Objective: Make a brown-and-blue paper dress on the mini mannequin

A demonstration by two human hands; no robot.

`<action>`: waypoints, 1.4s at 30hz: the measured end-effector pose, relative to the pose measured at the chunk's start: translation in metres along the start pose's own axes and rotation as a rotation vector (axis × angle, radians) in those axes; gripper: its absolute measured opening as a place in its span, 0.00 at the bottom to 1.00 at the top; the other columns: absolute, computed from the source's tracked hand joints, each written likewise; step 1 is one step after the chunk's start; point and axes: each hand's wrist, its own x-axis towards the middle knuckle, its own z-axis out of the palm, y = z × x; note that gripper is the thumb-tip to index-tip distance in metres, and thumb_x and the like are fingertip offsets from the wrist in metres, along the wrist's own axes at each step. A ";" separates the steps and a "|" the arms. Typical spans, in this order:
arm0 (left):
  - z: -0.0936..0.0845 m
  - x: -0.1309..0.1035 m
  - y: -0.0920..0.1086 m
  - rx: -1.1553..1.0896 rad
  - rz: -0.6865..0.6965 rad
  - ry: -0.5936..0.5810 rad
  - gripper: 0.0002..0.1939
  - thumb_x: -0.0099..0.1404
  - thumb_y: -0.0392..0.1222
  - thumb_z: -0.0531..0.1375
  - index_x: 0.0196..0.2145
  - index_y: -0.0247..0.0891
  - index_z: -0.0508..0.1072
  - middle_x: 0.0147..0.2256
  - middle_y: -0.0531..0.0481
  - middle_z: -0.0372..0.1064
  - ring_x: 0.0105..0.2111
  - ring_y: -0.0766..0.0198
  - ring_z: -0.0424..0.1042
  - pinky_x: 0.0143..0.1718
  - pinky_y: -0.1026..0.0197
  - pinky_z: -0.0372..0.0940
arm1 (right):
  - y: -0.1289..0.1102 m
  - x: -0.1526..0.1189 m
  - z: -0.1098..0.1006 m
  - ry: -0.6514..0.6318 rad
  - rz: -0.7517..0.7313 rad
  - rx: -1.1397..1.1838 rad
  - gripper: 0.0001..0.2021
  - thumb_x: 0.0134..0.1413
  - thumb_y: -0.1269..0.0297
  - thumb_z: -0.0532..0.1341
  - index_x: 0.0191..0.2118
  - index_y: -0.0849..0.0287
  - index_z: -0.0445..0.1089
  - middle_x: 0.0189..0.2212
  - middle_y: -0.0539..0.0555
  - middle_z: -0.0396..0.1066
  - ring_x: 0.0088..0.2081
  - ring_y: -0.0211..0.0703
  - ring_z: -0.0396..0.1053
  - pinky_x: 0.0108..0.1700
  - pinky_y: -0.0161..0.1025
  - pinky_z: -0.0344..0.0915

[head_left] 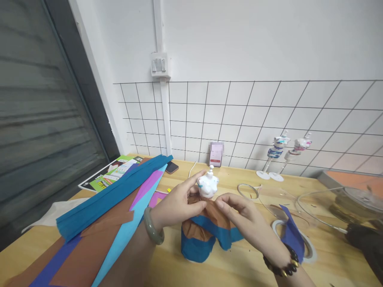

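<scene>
A small white figurine head point(208, 185) with turquoise marks and a knobbed top stands above a gathered brown and blue paper point(206, 220). My left hand point(181, 199) is closed around the neck from the left, its thumb pressed on the brown paper. From the right, my right hand point(239, 209) pinches the brown part of the paper between thumb and fingers just below the head. The blue band of paper hangs down in folds toward the table. Whatever supports the head is hidden under the paper.
Strips of coloured paper point(113, 195) and printed sheets lie left on the wooden table point(167, 263). A phone point(216, 154) leans upright at the wall grid. Two similar figurines point(278, 153) on stands are back right. Tape roll point(309, 251), a cable and a glass pot occupy the right.
</scene>
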 end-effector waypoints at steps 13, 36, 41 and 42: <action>-0.002 0.000 -0.003 -0.006 0.022 -0.014 0.37 0.60 0.29 0.56 0.63 0.45 0.47 0.49 0.43 0.67 0.48 0.58 0.67 0.49 0.55 0.63 | -0.002 -0.007 0.001 0.029 -0.025 0.010 0.13 0.56 0.53 0.58 0.32 0.56 0.73 0.29 0.51 0.74 0.32 0.41 0.69 0.34 0.35 0.65; 0.003 0.000 -0.005 0.006 0.034 -0.016 0.38 0.58 0.28 0.56 0.63 0.44 0.49 0.48 0.44 0.68 0.48 0.58 0.68 0.47 0.56 0.65 | -0.007 -0.004 0.006 0.078 -0.066 -0.058 0.10 0.56 0.56 0.58 0.32 0.55 0.72 0.30 0.51 0.76 0.32 0.42 0.72 0.34 0.36 0.67; 0.004 -0.001 -0.003 0.023 0.028 -0.022 0.38 0.58 0.28 0.56 0.63 0.46 0.49 0.49 0.44 0.68 0.49 0.58 0.68 0.46 0.57 0.66 | -0.005 -0.003 0.006 0.089 -0.061 -0.044 0.10 0.55 0.56 0.58 0.31 0.56 0.71 0.29 0.51 0.75 0.31 0.41 0.71 0.33 0.34 0.67; 0.005 -0.001 -0.003 0.025 0.027 -0.022 0.38 0.58 0.28 0.56 0.63 0.46 0.48 0.49 0.44 0.67 0.49 0.58 0.68 0.45 0.57 0.66 | -0.005 -0.003 0.006 0.095 -0.062 -0.050 0.10 0.55 0.56 0.58 0.31 0.56 0.71 0.29 0.51 0.75 0.30 0.41 0.71 0.32 0.34 0.67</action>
